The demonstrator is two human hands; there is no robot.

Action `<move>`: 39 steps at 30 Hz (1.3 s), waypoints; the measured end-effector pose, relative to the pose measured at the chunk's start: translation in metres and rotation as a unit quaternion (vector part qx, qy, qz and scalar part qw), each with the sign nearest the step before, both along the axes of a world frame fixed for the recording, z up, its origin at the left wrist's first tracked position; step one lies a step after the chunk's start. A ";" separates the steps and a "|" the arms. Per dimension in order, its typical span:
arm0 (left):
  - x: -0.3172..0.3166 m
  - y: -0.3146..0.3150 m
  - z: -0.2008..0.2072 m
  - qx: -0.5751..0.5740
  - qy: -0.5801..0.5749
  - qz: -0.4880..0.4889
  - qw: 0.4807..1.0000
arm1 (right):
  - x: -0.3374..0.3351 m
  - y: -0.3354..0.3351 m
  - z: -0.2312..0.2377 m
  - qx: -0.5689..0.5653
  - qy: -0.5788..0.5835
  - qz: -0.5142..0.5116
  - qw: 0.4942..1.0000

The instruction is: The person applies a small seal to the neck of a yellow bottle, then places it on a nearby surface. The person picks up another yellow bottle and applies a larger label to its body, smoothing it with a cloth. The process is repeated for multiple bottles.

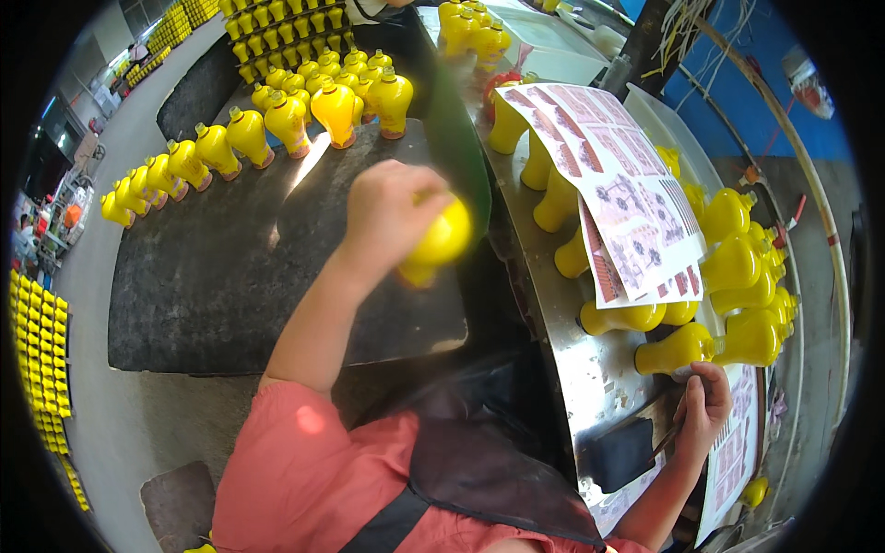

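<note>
Shirt (286,470) of coral red and dark apron (498,470), nearest of all, low in the view. Beside the apron, on a metal bench (587,373), a black pad (616,456). Just past the pad, the right hand (702,410), fingers bent, tips close by the neck of a yellow jar (675,351) lying on its side. At these fingertips, a small pale bit (683,373), too small for naming; not possible to tell whether gripped or only touched. Below the same hand, a thin dark stick (665,441), also not possible to tell if held.

Farther, above the dark table (203,295), the left hand (392,212), closed firmly around the upper part of another jar (444,232), with foot pointing downward; both blurred.

Farther along the bench, more yellow jars (742,267) lying down, some partly covered by printed sheets (636,203). Along the far side of the table, upright jars (286,124) in a slanting row, with reddish pattern near the foot. Behind them, jars in stacked tiers (286,35). Far to the left, on grey floor (101,415), more yellow stacks (39,350). Beyond the bench, a blue wall (737,106).
</note>
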State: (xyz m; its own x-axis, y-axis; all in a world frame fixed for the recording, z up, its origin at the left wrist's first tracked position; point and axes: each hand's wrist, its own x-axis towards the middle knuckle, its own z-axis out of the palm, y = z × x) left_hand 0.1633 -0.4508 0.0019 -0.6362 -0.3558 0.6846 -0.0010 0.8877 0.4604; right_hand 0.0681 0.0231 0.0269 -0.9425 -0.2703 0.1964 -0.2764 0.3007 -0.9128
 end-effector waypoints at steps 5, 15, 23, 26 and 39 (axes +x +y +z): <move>-0.039 -0.087 -0.046 0.003 0.002 0.145 0.989 | -0.007 0.006 -0.012 0.045 -0.014 -0.042 0.998; -0.138 -0.195 -0.091 0.070 -0.011 0.205 0.976 | 0.016 0.002 -0.022 0.080 -0.088 -0.110 0.987; -0.161 -0.214 -0.097 0.069 -0.084 0.208 0.972 | 0.022 0.010 -0.039 0.087 -0.127 -0.147 0.977; -0.160 -0.209 -0.093 0.020 -0.098 0.193 0.976 | 0.022 0.013 -0.046 0.095 -0.098 -0.122 0.983; -0.104 -0.101 -0.114 0.072 0.051 0.139 0.986 | 0.011 -0.013 -0.044 0.074 -0.100 -0.032 0.992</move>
